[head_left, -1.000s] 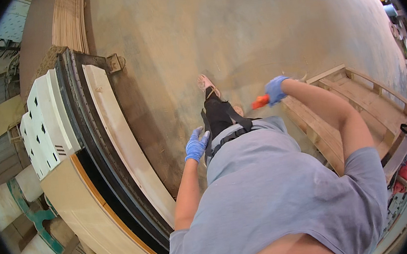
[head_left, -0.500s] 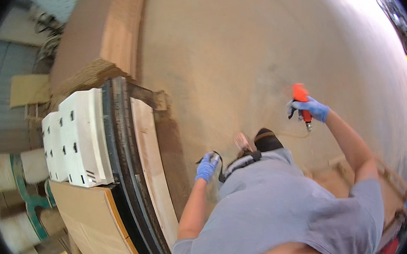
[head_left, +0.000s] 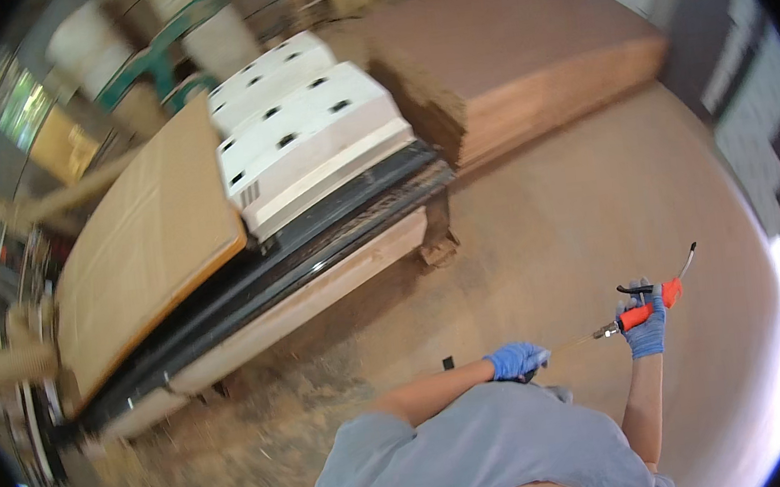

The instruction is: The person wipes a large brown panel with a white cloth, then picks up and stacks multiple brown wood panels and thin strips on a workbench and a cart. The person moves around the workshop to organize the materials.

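My right hand, in a blue glove, grips an orange-red air blow gun. The gun's thin bent nozzle with a dark tip points away to the far right. A metal fitting sits at its near end, and a thin pale hose trails from there toward my left hand. Also gloved in blue, my left hand is at my waist with its fingers curled. Something dark shows under those fingers, too hidden to name. Past the left wrist a small black flat piece shows against the floor.
On the left, a low bench bears black rails, a white moulded panel with square holes and a tan board. Behind it rises a large stack of brown sheets. Green-framed machinery with pale bags stands far left.
My view has swung left, so the bench now lies ahead-left. The blow gun has turned from upright to sideways, nozzle outward. My left hand has come in to my waist, nearer the right.
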Demonstrator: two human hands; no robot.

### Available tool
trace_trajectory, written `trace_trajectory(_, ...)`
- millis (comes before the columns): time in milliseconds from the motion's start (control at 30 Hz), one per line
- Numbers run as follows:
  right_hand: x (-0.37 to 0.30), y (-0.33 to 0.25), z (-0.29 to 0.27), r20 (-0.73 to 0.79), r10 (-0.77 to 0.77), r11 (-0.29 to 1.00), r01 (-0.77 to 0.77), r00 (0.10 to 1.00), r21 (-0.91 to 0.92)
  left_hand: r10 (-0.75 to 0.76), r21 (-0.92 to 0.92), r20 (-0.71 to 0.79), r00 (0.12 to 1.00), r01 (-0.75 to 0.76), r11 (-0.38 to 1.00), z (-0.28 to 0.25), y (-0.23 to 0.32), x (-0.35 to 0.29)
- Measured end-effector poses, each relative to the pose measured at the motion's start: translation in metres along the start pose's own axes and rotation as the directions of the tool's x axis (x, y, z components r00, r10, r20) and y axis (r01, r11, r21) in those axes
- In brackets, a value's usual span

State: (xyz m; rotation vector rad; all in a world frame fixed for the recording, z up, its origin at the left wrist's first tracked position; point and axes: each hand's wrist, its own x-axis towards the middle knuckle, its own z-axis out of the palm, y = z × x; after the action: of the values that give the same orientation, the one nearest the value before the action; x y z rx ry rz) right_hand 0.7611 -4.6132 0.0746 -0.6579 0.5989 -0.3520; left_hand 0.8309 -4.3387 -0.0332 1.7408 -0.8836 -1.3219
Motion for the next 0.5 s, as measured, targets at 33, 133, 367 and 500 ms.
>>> trace_trajectory(33, 0.038, 0.005, 0.016, 0.115, 0.038, 0.998, -0.031, 0.993, -0.062, 0.027, -0.048, -0.159, 0.987, -0.035, 0.998, -0.006, -0.002, -0.005)
trace_trajectory(133, 0.108, 0.045, 0.103, 0.441, 0.173, 0.971, -0.079, 0.881, -0.224, -0.006, -0.184, -0.446, 0.895, -0.085, 0.979, -0.032, 0.005, -0.039)
trace_trajectory(367, 0.117, 0.257, 0.31, 0.663, 0.613, 0.755, -0.567, 0.429, -0.331, -0.15, -0.182, -0.848, 0.508, -0.014, 0.983, -0.08, -0.063, -0.153)
trace_trajectory(500, 0.086, 0.427, 0.34, 0.284, 0.831, 0.512, -0.459, 0.477, -0.726, -0.131, -0.158, -0.987, 0.098, -0.371, 0.915, -0.121, -0.048, -0.244)
